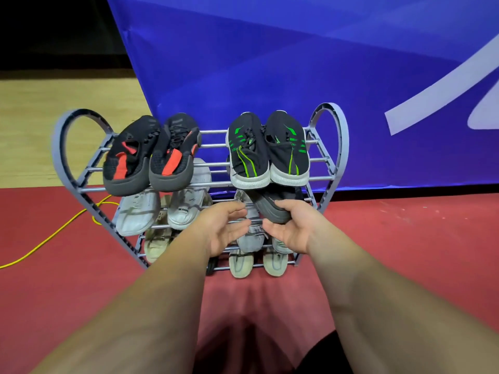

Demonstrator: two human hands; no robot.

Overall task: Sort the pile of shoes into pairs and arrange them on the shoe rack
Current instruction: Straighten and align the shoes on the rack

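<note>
In front of the shoe rack [213, 132], the left hand [224, 228] is spread loosely beside a grey shoe [252, 225] on its middle shelf. The right hand [291, 228] grips a dark shoe [270, 209] there. It would be best to seat the dark shoe flat across the bars, squared like the green-striped pair [267, 155] on the rack's top shelf.
</note>
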